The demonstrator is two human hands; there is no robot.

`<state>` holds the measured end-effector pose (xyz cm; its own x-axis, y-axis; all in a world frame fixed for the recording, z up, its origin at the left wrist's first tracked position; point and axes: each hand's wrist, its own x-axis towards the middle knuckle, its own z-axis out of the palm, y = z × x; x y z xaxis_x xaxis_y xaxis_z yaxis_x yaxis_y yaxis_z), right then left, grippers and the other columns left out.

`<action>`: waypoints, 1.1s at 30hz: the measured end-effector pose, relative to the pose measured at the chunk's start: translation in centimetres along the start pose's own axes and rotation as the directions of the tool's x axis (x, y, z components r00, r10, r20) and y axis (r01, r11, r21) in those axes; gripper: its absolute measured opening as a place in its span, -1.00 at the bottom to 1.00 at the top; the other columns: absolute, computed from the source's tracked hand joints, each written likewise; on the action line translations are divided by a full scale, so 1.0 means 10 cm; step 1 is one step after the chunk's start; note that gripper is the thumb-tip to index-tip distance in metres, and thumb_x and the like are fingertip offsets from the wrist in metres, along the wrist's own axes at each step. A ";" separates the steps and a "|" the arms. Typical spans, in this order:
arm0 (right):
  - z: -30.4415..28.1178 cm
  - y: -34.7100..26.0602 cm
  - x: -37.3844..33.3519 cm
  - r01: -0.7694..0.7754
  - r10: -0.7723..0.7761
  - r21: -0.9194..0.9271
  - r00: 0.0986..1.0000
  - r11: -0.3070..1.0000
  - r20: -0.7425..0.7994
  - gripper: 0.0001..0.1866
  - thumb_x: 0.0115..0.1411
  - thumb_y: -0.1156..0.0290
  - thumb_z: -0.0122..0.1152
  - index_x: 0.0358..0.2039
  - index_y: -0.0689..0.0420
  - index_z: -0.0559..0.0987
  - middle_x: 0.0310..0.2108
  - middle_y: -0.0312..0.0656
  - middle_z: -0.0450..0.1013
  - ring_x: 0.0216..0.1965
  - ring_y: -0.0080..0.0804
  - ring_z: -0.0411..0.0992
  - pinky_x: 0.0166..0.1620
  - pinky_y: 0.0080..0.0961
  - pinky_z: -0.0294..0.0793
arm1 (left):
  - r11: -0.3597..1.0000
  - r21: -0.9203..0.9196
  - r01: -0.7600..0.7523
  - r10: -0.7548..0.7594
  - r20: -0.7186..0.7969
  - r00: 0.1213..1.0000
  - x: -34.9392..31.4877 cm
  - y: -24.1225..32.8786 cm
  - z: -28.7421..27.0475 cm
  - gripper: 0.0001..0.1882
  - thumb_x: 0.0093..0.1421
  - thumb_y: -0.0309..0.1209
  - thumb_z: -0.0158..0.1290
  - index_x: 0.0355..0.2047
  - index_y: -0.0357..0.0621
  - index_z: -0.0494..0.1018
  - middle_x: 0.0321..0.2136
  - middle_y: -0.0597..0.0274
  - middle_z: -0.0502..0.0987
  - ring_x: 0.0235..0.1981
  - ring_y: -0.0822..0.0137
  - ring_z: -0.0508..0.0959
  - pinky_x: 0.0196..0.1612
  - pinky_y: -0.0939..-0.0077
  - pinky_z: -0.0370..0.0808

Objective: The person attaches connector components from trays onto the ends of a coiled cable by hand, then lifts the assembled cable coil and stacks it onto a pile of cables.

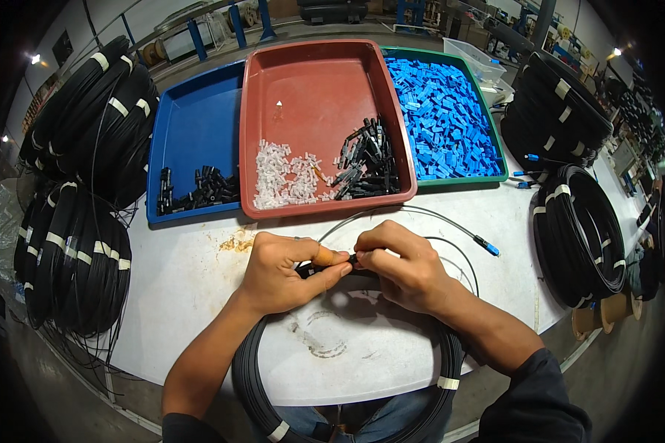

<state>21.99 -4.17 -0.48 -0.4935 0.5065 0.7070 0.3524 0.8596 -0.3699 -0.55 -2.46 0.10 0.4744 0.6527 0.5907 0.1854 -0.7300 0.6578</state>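
My left hand [284, 273] and my right hand [406, 269] meet above the white table, fingertips pinched together. Between them sits a small black connector part [353, 259], mostly covered by the fingers. An orange cover wraps one finger of the left hand. Below the hands lies a coil of black cable [248, 369], bound with white tape and hanging over the table's near edge. From behind the hands a cable curves right and ends in a blue-tipped connector [486, 245] on the table.
Behind the hands stand a blue tray [192, 148] with black parts, a red tray [310, 81] with clear caps and black parts, and a green tray [504, 173] full of blue pieces. Cable coils [77, 258] are stacked left; more coils [580, 236] stand right.
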 end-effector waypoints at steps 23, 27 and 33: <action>0.01 0.02 0.01 -0.043 0.042 0.081 0.999 0.996 0.012 -0.64 -0.21 0.80 0.29 -0.34 0.25 0.48 -0.25 -0.06 0.47 -0.26 -0.09 0.52 -0.25 -0.30 0.57 | 0.996 0.055 0.068 -0.067 -0.030 0.997 0.02 0.06 0.00 -0.91 0.02 -0.57 0.38 -0.45 -0.29 0.68 -0.52 0.13 0.70 -0.54 0.39 0.67 -0.44 0.58 0.55; -0.03 0.00 0.01 -0.001 0.000 0.010 0.994 1.000 0.106 -0.62 -0.20 0.72 0.35 -0.30 0.24 0.47 -0.24 -0.04 0.45 -0.19 -0.02 0.49 -0.18 -0.24 0.55 | 0.984 -0.031 0.174 -0.170 0.105 0.980 0.03 0.05 -0.04 -0.89 -0.01 -0.62 0.36 -0.42 -0.34 0.70 -0.53 0.06 0.70 -0.56 0.41 0.67 -0.45 0.63 0.54; 0.03 0.03 -0.03 -0.158 0.144 0.137 0.984 0.978 0.103 -0.67 -0.17 0.75 0.32 -0.36 0.24 0.45 -0.26 -0.06 0.47 -0.28 -0.07 0.50 -0.26 -0.30 0.54 | 0.899 0.199 -0.389 0.380 0.086 0.921 0.02 -0.03 0.03 -0.89 -0.04 -0.61 0.37 -0.45 -0.30 0.68 -0.57 0.14 0.66 -0.59 0.36 0.63 -0.51 0.56 0.50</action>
<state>21.99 -4.05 -0.92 -0.5171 0.6295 0.5800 0.3138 0.7699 -0.5557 -0.25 -2.13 -0.12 0.5814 0.3066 0.7536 0.1529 -0.9509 0.2690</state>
